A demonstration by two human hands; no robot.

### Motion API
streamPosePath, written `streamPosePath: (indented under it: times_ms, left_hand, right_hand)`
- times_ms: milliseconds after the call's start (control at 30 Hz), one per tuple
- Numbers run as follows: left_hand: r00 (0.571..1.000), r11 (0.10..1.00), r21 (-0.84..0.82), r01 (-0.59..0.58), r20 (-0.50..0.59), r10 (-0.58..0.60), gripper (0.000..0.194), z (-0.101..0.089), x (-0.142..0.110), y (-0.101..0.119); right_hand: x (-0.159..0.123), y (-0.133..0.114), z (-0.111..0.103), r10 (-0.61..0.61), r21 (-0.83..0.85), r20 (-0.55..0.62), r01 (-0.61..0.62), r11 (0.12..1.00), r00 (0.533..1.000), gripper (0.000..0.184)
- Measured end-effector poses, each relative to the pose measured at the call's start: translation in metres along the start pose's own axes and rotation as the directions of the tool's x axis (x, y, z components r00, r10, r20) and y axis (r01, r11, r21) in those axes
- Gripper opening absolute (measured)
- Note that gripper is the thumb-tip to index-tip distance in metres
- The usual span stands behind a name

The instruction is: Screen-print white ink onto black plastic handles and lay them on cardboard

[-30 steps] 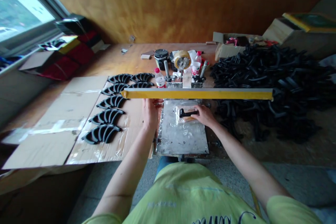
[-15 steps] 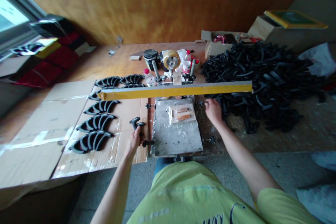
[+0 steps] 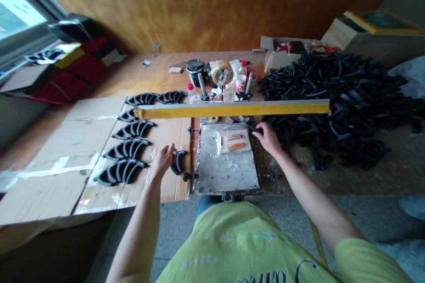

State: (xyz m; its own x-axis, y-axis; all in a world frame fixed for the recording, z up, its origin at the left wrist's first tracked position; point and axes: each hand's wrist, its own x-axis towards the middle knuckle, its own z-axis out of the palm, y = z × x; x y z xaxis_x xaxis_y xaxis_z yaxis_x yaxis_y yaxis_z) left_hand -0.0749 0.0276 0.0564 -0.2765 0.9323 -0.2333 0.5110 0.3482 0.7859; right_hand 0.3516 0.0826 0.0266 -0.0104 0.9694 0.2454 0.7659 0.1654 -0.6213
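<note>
One curved black piece (image 3: 179, 162), long axis roughly near to far.

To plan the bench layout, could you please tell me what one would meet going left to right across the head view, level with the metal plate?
Fanned black pieces, left hand, single curved black piece, metal plate, right hand, large pile of black pieces.

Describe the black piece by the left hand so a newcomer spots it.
On the cardboard, find the edge nearest the metal plate. The curved black piece is there beside the left hand, set apart from the fanned black clusters.
</note>
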Motion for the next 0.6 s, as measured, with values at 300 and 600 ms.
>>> streamPosePath:
  times_ms: [300,600]
  left_hand:
    - [0.873,0.739,-0.477,-0.475,-0.360,0.329,0.044,0.026,0.005,0.145]
    - [0.944,0.808,-0.491,-0.326,-0.223,0.245,0.057,0.027,-0.022,0.121]
  right_hand:
    - [-0.020,-0.055,0.057,-0.468,0.008,0.308,0.490,0.872,0.828,0.035]
    - [-0.012,-0.041,0.027,-0.281,-0.055,0.267,0.306,0.951,0.922,0.033]
